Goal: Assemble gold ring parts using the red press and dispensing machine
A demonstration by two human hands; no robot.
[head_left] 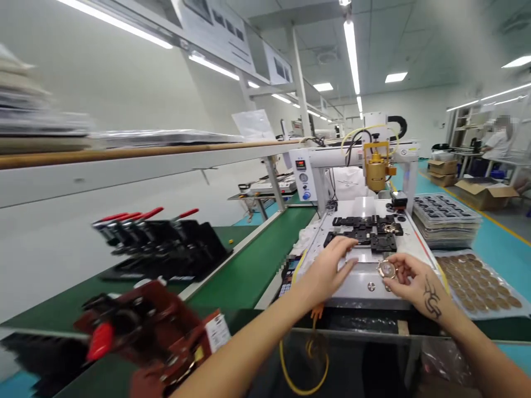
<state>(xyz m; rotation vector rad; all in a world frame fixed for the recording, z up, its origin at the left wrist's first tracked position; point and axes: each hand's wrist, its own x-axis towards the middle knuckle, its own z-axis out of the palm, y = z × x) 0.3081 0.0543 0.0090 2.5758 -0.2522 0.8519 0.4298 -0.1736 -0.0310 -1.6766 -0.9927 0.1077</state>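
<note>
I've got the right hand (407, 277) pinching the round gold-rimmed part (387, 269) by its edge, presumably to spare its face, above the machine bed (348, 284). Left hand (331, 266) sits half open near the black fixtures (384, 242), nothing visible in it, fingers parted, probably for clearance.

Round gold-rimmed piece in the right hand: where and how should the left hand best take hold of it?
Probably pinch the round gold-rimmed piece by its left edge, coming from the left. The right hand grips its right side, leaving the left edge exposed, facing the open left hand.
</note>
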